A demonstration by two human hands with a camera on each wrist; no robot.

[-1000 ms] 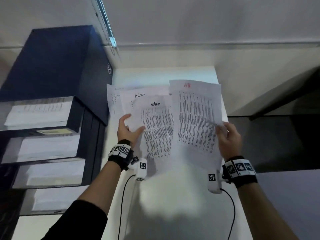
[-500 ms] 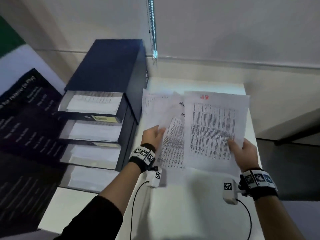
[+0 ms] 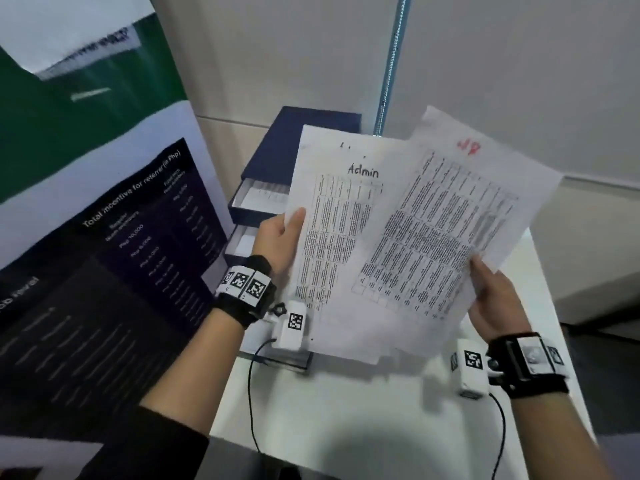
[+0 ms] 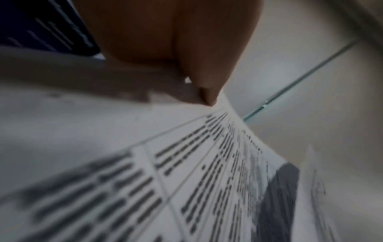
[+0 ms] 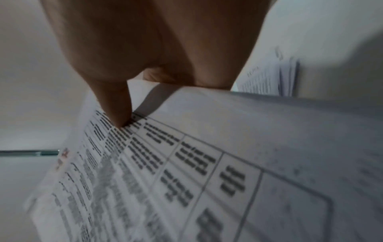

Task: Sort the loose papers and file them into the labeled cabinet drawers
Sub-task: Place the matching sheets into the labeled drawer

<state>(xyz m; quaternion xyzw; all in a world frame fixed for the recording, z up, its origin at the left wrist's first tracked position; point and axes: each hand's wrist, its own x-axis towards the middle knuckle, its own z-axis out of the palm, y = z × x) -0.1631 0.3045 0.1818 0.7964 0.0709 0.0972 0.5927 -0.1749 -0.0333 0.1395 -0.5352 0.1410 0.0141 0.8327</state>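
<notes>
Left grip (image 3: 280,233) pinches the sheet headed "Admin" (image 3: 332,237) by its outer edge, right grip (image 3: 491,299) pinches the red-marked sheet (image 3: 450,220) overlapping it, both raised off the table (image 3: 346,410), fanned apart so the headings read, I'd say. Just beyond the left grip, the cabinet drawers (image 3: 249,202) stand pulled open, ready for filing.

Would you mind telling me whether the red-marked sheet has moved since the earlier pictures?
Yes. The red-marked sheet, pinched by the right hand, has risen off the white table and tilted clockwise.
</notes>
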